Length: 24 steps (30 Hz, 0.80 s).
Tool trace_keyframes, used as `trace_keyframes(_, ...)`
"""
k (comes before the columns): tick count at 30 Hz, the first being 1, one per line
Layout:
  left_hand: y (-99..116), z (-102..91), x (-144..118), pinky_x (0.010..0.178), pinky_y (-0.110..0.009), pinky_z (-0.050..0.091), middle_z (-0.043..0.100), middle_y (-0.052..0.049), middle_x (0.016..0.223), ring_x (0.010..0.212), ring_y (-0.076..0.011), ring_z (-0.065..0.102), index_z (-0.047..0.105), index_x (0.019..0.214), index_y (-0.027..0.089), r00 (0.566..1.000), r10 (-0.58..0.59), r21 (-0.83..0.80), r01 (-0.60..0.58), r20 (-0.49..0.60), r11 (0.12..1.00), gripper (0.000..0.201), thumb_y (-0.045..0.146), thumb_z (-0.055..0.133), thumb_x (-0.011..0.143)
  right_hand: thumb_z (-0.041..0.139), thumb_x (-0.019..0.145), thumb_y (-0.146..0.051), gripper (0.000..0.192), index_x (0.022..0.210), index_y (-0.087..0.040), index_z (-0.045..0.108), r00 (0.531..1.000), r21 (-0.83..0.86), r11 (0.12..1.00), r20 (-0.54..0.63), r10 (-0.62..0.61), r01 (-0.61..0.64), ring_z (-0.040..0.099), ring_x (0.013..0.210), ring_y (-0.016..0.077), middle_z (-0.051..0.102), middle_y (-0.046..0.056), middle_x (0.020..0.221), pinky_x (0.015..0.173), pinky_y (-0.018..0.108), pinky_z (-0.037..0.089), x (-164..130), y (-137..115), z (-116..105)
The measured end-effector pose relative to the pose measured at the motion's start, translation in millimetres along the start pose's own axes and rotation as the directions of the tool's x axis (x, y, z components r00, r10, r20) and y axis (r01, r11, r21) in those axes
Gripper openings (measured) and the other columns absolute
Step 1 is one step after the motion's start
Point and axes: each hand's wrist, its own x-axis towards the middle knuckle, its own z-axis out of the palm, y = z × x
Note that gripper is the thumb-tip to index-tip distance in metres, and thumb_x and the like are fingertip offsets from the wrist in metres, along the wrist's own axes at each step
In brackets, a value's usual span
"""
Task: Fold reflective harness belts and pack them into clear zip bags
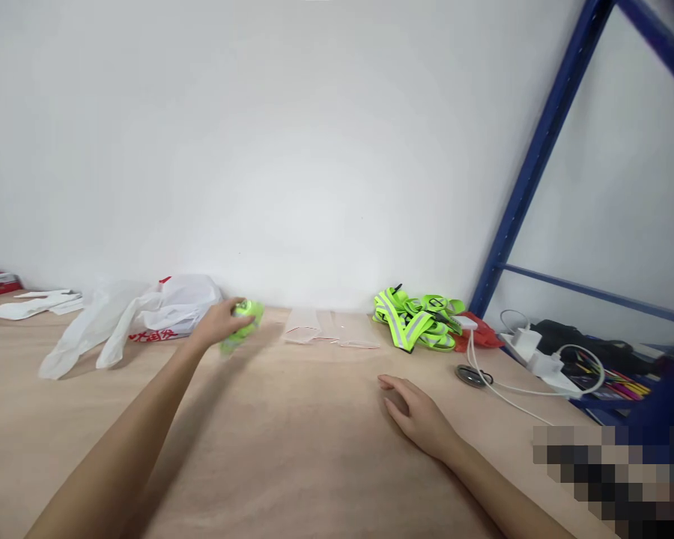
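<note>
Step in hand: the left hand (220, 323) grips a small bright green bundle (243, 322), blurred, left of centre in the frame, just above the worktop (292, 442).
Left fingers: curled shut around the bundle.
Right hand (419, 415): flat on the worktop, lower centre, fingers loosely spread, holding nothing.
Nearby: clear bags (331, 328) just right of the bundle; green straps (416, 318) further right; white plastic bag (140, 318) to the left.
Next move, as a judgement: a steady grip, and a clear spot to set the bundle.

White wall (292, 150), wooden tabletop (292, 449), blue shelf frame (539, 157)
</note>
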Motion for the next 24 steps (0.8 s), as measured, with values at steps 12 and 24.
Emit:
trace_keyframes(12, 138, 33.3, -64, 0.073, -0.036, 0.061, 0.076, -0.010, 0.093, 0.079, -0.0256, 0.074, 0.061, 0.114, 0.014, 0.948, 0.162, -0.932, 0.220, 0.273, 0.287, 0.057, 0.046, 0.080, 0.071, 0.058, 0.088, -0.043, 0.039, 0.120, -0.021, 0.066, 0.998, 0.245, 0.968, 0.014, 0.057, -0.059, 0.068, 0.107, 0.0279, 0.073, 0.012, 0.114, 0.099, 0.046, 0.051, 0, -12, -6)
trace_keyframes(24, 151, 147.8, -129, 0.092, -0.044, 0.057, 0.073, -0.010, 0.111, 0.101, -0.0288, 0.072, 0.052, 0.123, 0.021, 0.855, 0.041, -0.846, 0.518, 0.517, -0.127, 0.053, 0.042, 0.076, 0.081, 0.070, 0.076, -0.066, 0.049, 0.077, -0.018, 0.060, 0.923, 0.677, 0.641, 0.357, 0.143, -0.361, 0.055, 0.055, 0.0114, 0.064, -0.002, 0.067, 0.057, 0.025, 0.044, -4, -32, -5)
